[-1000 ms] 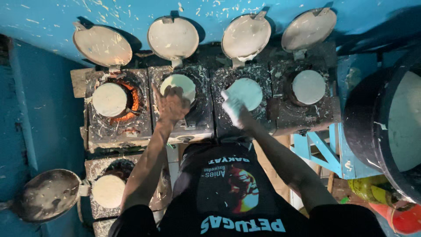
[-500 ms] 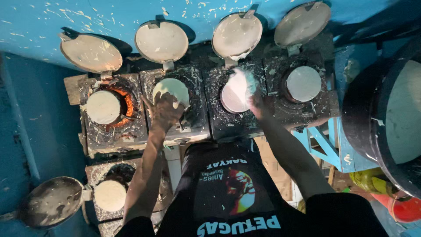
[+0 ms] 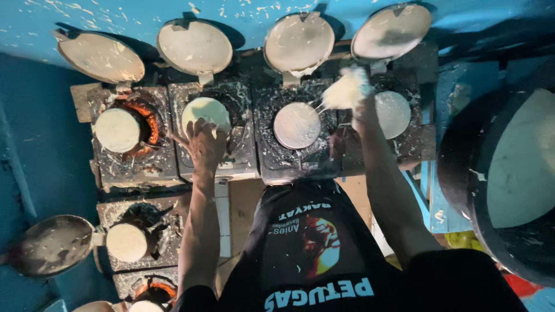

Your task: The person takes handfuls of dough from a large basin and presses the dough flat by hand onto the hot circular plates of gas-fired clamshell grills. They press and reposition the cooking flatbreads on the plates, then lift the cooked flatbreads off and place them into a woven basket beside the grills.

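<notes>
Far row: four small stoves, four round pale discs on them, four lids tipped open against the blue wall (image 3: pixel 34 17). Two more stoves near left, plus one open lid (image 3: pixel 52 244). My left hand (image 3: pixel 203 144) – fingers spread, palm down – touches the near edge of the second disc (image 3: pixel 206 112). My right hand (image 3: pixel 350 92) is clenched around a white batter-soaked wad (image 3: pixel 346 88), between the third disc (image 3: pixel 296 125) and fourth disc (image 3: pixel 393 114), above both.

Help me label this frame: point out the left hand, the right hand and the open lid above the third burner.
left hand (image 3: pixel 203 144), head view, back of the hand.
right hand (image 3: pixel 348 89), head view, batter-coated palm.
open lid (image 3: pixel 299 43), head view, middle of its inner face.
</notes>
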